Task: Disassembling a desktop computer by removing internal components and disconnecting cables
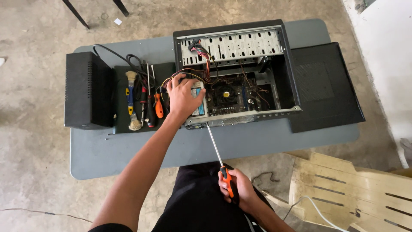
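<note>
An open black computer case lies on a grey table, its motherboard and coloured cables exposed. My left hand rests with fingers spread on the silver power supply at the case's left end. My right hand grips the orange-and-black handle of a long screwdriver. Its shaft runs up to the case's near edge, with the tip touching just below the power supply.
A black box stands at the table's left end. Beside it a dark mat carries a brush, screwdrivers and a black cable. The case's black side panel lies to the right. A pale plastic chair sits at lower right.
</note>
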